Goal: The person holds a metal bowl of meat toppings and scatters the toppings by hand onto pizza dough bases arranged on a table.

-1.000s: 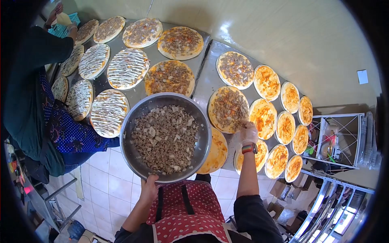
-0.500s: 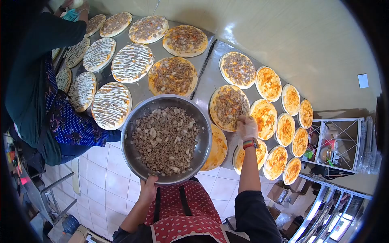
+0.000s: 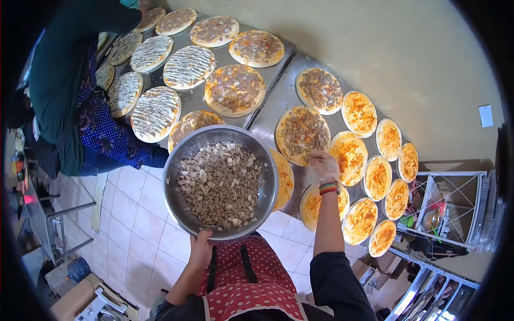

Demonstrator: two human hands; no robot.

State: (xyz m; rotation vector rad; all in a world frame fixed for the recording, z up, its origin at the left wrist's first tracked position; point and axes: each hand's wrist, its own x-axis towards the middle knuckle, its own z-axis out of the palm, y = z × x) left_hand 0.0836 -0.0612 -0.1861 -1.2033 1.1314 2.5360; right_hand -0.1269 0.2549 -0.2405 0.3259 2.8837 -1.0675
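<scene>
My left hand grips the near rim of a large steel bowl holding crumbled meat with paler chunks. My right hand, in a clear glove with a striped band at the wrist, is at the lower edge of a meat-topped pizza. Its fingers are bent together; what they hold, if anything, is hidden. Beside it lies a pizza base with orange sauce. Another meat-topped pizza is just above. The bowl partly covers a sauced base and a meat-topped pizza.
Several more sauced bases lie at the right. On the left metal table are meat-topped pizzas and ones with white stripes. A person in dark green stands at the left. A wire rack stands at the right.
The view has shifted, uncovering a meat-topped pizza behind the bowl. My right hand has moved slightly down along the pizza's edge. My left hand still holds the bowl.
</scene>
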